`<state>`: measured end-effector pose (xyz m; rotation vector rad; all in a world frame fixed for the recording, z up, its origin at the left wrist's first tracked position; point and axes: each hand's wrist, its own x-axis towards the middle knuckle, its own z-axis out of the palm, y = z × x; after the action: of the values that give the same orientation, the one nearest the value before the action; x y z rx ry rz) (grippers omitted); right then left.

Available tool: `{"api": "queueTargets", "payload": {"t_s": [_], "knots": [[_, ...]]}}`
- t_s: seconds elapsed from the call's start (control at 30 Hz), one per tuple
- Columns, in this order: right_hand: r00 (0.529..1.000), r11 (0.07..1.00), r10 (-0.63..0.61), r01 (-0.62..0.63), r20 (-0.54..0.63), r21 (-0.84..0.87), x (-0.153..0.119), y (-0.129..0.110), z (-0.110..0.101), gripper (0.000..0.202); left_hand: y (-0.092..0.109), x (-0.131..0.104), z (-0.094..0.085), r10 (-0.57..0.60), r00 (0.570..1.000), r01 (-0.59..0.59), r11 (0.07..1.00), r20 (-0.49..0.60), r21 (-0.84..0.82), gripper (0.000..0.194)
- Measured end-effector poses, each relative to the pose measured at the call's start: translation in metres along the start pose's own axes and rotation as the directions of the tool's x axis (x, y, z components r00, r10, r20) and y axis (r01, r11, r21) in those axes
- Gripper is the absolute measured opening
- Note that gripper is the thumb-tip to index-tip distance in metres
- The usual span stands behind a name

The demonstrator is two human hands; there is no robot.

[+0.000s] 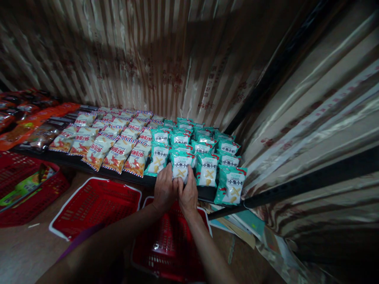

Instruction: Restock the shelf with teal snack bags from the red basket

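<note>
Both my hands meet at a teal and white snack bag in the front row of a dark shelf. My left hand grips its lower left side, and my right hand grips its lower right side. Similar teal bags stand in rows behind it and beside it, such as one teal bag just to the right and another at the shelf's right end. To the left, white and orange snack bags with striped edges lean in several rows.
Two red baskets with white rims, a left one and a right one, sit below the shelf. Another red basket holds green packets. A black metal bar runs along the right, before striped curtain sheeting.
</note>
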<state>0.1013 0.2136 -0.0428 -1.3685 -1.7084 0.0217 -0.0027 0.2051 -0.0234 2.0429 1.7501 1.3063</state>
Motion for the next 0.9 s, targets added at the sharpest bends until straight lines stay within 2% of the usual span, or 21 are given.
{"api": "queueTargets", "payload": {"t_s": [0.27,0.6,0.77,0.9], "knots": [[0.999,1.000,0.028,-0.028,0.026,-0.002,0.004,-0.002,0.000,0.056,0.001,0.005,-0.003,0.002,1.000,-0.001,0.999,0.028,-0.034,0.052],[0.999,1.000,0.028,-0.028,-0.017,0.000,0.003,0.000,0.006,0.057,0.005,-0.003,0.001,0.025,0.991,-0.024,1.000,-0.128,0.010,0.049],[0.999,0.999,0.050,-0.050,-0.018,0.020,0.005,-0.005,0.003,0.056,0.007,0.001,-0.015,0.045,0.986,-0.037,0.998,-0.158,0.056,0.043],[0.999,1.000,0.026,-0.025,-0.030,0.015,0.005,-0.010,0.002,0.056,-0.002,0.013,-0.028,0.016,0.976,0.017,0.989,-0.219,0.149,0.036]]}}
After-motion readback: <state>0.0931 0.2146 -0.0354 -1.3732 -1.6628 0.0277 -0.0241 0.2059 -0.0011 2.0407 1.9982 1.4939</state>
